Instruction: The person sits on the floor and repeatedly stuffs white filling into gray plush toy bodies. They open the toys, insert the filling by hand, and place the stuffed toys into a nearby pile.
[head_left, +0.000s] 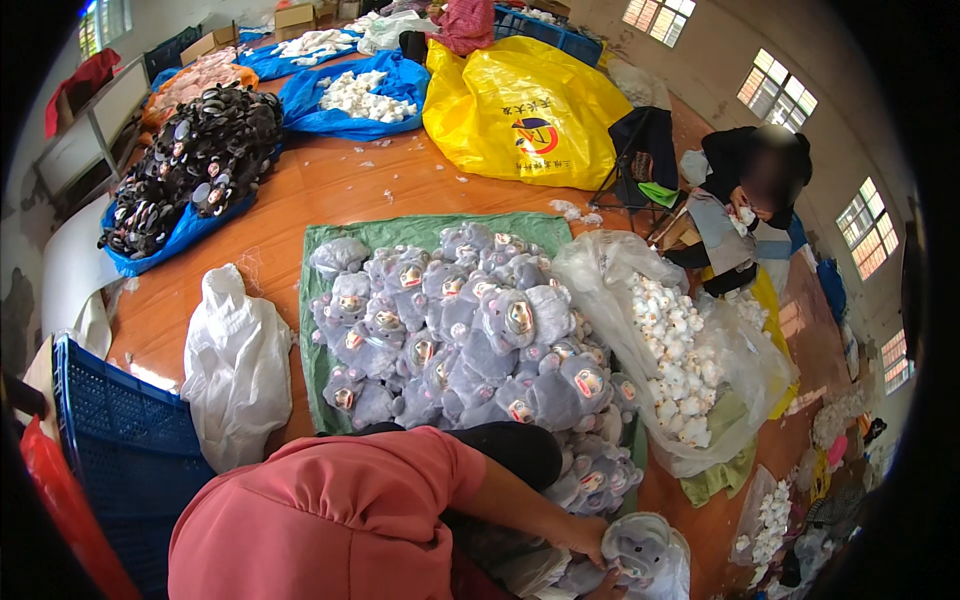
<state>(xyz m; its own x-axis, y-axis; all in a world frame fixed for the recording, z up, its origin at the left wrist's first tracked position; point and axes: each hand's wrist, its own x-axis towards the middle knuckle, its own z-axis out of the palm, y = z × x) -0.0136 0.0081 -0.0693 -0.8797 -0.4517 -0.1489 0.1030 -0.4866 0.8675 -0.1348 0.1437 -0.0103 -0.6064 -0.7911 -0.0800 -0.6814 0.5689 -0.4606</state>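
Observation:
My left hand (590, 538) reaches across from a pink short sleeve and grips a grey plush toy (640, 552) at the lower right. The toy sits partly inside a clear plastic bag (668, 572). Only a sliver of my right hand (607, 589) shows at the bottom edge, under the toy; its grip is hidden. Just above my hands, a large heap of the same grey plush toys (470, 340) lies on a green sheet (330, 250).
A clear bag of white stuffing balls (680, 370) lies right of the heap, and a white bag (235, 365) left of it. A blue crate (115, 430) stands at the lower left. Black toys (195, 160), a yellow sack (520, 110) and blue sheets lie farther off. Another person (745, 190) sits at the right.

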